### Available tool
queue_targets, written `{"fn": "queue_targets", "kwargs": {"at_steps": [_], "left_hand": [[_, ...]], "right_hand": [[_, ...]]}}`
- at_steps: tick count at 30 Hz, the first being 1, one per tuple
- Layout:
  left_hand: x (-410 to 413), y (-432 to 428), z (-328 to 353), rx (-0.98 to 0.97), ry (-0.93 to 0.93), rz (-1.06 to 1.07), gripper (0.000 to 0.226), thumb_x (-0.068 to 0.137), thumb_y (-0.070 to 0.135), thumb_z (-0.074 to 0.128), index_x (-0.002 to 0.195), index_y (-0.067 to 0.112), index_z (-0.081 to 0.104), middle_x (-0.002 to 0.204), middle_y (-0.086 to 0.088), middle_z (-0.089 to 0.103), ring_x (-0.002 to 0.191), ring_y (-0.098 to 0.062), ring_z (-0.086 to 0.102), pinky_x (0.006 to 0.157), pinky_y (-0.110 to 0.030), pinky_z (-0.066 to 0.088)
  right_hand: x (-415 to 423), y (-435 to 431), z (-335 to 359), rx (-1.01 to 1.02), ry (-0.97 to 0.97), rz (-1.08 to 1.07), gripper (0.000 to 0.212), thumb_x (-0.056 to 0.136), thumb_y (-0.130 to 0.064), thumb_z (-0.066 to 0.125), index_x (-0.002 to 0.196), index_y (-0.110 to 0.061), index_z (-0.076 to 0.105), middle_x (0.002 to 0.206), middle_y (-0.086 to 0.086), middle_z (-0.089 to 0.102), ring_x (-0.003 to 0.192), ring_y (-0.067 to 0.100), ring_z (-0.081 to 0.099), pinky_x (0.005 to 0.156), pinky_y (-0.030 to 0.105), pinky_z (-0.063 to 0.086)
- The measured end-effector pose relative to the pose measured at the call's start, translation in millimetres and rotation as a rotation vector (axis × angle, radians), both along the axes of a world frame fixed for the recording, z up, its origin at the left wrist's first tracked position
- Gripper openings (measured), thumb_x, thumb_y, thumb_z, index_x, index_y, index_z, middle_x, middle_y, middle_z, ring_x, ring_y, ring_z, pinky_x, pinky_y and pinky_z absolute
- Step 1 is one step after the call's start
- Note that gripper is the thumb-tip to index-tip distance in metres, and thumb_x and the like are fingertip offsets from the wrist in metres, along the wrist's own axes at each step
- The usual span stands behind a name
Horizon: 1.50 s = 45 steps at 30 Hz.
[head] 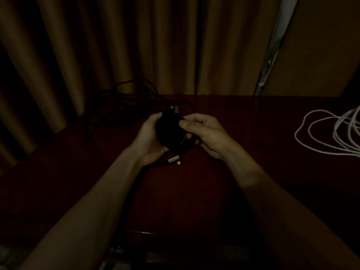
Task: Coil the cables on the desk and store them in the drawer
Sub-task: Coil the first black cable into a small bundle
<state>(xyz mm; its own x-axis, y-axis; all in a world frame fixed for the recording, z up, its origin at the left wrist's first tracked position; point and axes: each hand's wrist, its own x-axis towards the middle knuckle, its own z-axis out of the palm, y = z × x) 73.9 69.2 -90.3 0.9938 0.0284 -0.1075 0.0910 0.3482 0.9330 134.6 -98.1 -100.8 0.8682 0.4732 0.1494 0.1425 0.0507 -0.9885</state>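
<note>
A coiled black cable (169,129) is held above the dark red desk (253,152) at the middle of the view. My left hand (150,139) cups the coil from the left with its fingers curled round it. My right hand (202,133) pinches the coil's right side between thumb and fingers. One silver connector with a gold tip (174,160) hangs below the coil, another plug (174,108) sticks out above it. A tangle of black cables (128,102) lies at the desk's far left. A loose white cable (331,131) lies at the right edge.
Brown curtains (116,45) hang right behind the desk. A pale strip of window or wall (272,47) shows between curtain panels at the right. The desk's front edge (148,233) runs below my forearms. The scene is very dim.
</note>
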Motion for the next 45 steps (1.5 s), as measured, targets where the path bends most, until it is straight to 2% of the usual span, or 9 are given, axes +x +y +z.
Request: {"fn": "queue_targets", "kwargs": {"at_steps": [4,7,11,15,19,23,31,36,45], "left_hand": [[-1,-1,2,0.081,-0.07,-0.038,0.059,0.098,0.057,0.05,0.13,0.009,0.066,0.124,-0.013,0.074,0.114,-0.026,0.072,0.096,-0.038,0.057],[4,3,-4,0.197,-0.123,0.097,0.055,0.09,0.041,0.071,0.128,0.001,0.064,0.115,-0.014,0.076,0.108,-0.029,0.074,0.083,-0.034,0.06],[3,5,-7,0.221,-0.189,0.245,0.034,0.093,0.027,0.075,0.118,0.007,0.064,0.095,-0.001,0.076,0.087,-0.016,0.075,0.071,-0.028,0.059],[4,6,-8,0.233,-0.263,0.336,0.033,0.086,0.024,0.083,0.113,0.012,0.07,0.112,-0.008,0.076,0.102,-0.024,0.075,0.083,-0.036,0.061],[3,5,-10,0.307,-0.314,0.333,0.051,0.064,0.038,0.088,0.108,0.019,0.071,0.116,-0.005,0.074,0.108,-0.023,0.073,0.09,-0.038,0.06],[4,9,-12,0.352,-0.326,0.266,0.054,0.064,0.036,0.095,0.112,0.022,0.073,0.118,-0.002,0.072,0.111,-0.021,0.072,0.09,-0.036,0.061],[-2,4,-12,0.414,-0.389,0.041,0.06,0.065,0.017,0.089,0.121,0.019,0.071,0.114,0.003,0.075,0.111,-0.019,0.072,0.085,-0.029,0.059],[-1,4,-13,0.517,-0.446,0.098,0.06,0.066,0.015,0.092,0.121,0.02,0.07,0.117,0.009,0.072,0.113,-0.007,0.068,0.088,-0.024,0.057],[5,9,-19,0.582,-0.498,0.191,0.056,0.067,0.006,0.095,0.116,0.018,0.071,0.117,0.003,0.073,0.115,-0.012,0.068,0.099,-0.036,0.057]], "right_hand": [[-4,2,1,0.007,-0.096,0.0,0.029,0.089,-0.013,0.079,0.115,-0.009,0.07,0.083,0.005,0.064,0.068,0.005,0.062,0.067,0.022,0.051],[-5,3,0,-0.005,-0.134,0.015,0.032,0.085,-0.008,0.082,0.114,-0.015,0.071,0.091,0.006,0.063,0.082,0.012,0.065,0.082,0.03,0.058],[-6,3,0,-0.012,-0.148,-0.018,0.033,0.084,-0.006,0.082,0.113,-0.021,0.074,0.113,0.008,0.067,0.104,0.019,0.068,0.102,0.043,0.057],[-7,0,2,-0.138,-0.236,-0.268,0.02,0.084,-0.019,0.084,0.102,-0.023,0.077,0.117,0.0,0.062,0.104,0.003,0.059,0.08,0.01,0.05],[-9,2,5,-0.081,-0.036,-0.161,0.019,0.096,-0.014,0.07,0.113,-0.021,0.074,0.1,0.004,0.073,0.083,0.008,0.067,0.065,0.017,0.049],[-10,2,10,0.155,0.135,-0.127,0.014,0.102,-0.017,0.061,0.111,-0.017,0.073,0.096,-0.003,0.074,0.084,0.011,0.067,0.069,0.022,0.053],[-8,-2,8,0.119,0.128,-0.072,0.021,0.099,-0.004,0.059,0.109,-0.016,0.072,0.1,0.004,0.077,0.093,0.018,0.072,0.078,0.034,0.057],[-8,-5,11,0.134,0.134,-0.049,0.023,0.098,-0.002,0.054,0.105,-0.018,0.069,0.094,0.004,0.071,0.082,0.016,0.066,0.061,0.025,0.047],[-1,-4,6,0.112,0.107,-0.065,0.02,0.106,-0.03,0.055,0.099,-0.021,0.072,0.075,-0.001,0.056,0.063,0.01,0.049,0.05,0.022,0.031]]}}
